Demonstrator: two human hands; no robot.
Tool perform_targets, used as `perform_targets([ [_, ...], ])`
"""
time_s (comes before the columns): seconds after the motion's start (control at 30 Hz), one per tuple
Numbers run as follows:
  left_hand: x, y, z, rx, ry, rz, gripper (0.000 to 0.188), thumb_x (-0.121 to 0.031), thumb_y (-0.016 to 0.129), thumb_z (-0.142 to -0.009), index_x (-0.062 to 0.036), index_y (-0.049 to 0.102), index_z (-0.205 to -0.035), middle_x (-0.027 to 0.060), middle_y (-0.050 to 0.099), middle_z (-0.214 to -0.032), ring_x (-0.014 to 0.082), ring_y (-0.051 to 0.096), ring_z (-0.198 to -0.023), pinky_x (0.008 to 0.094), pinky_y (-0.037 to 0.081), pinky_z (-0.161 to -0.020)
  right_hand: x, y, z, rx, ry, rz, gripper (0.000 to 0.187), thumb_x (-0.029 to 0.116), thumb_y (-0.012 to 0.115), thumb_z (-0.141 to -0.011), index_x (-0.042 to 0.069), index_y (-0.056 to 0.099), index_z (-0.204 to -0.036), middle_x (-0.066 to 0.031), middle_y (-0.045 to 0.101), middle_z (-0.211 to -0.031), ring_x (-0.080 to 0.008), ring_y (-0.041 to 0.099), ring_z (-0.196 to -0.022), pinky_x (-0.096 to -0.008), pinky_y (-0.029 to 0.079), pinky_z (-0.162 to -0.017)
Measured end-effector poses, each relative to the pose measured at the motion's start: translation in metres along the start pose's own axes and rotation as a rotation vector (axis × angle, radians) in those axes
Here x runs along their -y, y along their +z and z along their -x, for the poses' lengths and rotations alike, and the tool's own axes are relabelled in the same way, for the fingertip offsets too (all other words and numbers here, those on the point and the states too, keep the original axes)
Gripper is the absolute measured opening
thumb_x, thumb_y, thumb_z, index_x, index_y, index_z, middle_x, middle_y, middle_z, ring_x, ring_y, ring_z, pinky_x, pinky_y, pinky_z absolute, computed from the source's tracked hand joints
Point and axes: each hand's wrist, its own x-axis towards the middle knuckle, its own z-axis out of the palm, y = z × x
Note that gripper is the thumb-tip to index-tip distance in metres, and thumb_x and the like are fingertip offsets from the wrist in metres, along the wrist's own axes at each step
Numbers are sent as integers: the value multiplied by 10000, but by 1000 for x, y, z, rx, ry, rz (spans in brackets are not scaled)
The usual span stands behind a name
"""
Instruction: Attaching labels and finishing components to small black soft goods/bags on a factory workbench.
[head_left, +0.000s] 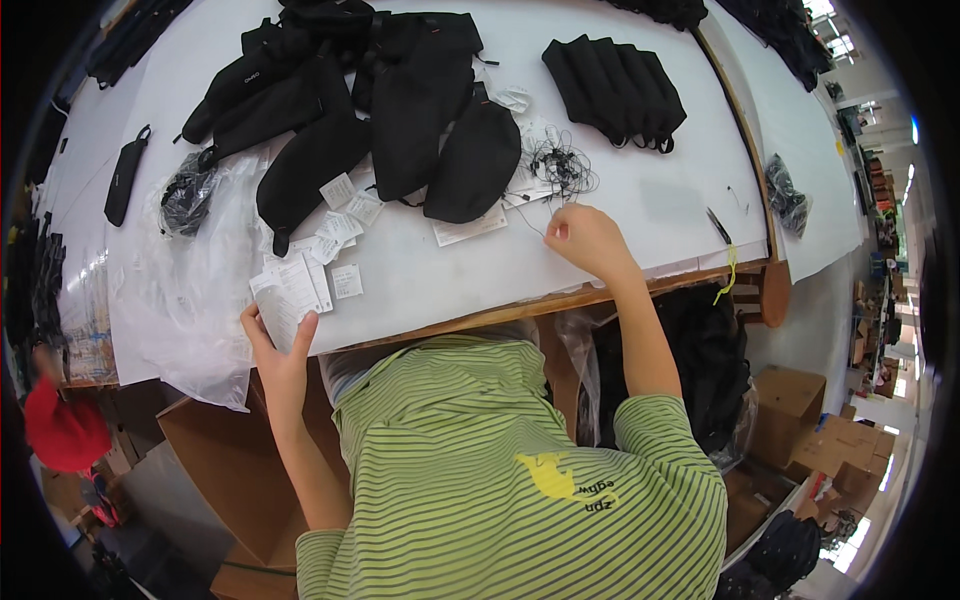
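At the table's near edge my left hand (280, 352) has its thumb and fingers closed on a white paper tag (281, 312). Several more printed paper tags (332, 238) lie just beyond it. My right hand (588, 238) is in a pinch, with a thin dark string running from its fingertips. A tangle of black strings (562, 166) lies just beyond that hand. Black fabric pouches (408, 130) are heaped at the far middle, some resting on paper sheets. One slim black pouch (126, 176) lies apart at the left.
Clear plastic bags (190, 290) spread over the table's left side. A row of black pouches (612, 92) lies at the far right. Yellow-handled snips (722, 232) rest near the right edge. Cardboard boxes (225, 470) stand below, and a black heap (680, 370) sits under the table.
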Motion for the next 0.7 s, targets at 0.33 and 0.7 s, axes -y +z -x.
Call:
perform_targets([
  [0.33,-8,21,0,108,24,47,573,-219,727,-806,-22,379,-1217,134,470,-1142,215,462,-1061,321,362,-942,16,8,0,-192,25,-173,139,187,677,-759,85,610,-826,-60,573,-746,-250,583,-725,-357,453,-644],
  [0.7,-14,28,8,134,-73,104,507,-225,709,-817,-29,402,-1170,95,508,-1051,179,463,-985,290,377,-883,-8,28,-15,-320,119,-25,123,178,674,-747,67,629,-775,-106,626,-766,-283,614,-738,-371,482,-668],
])
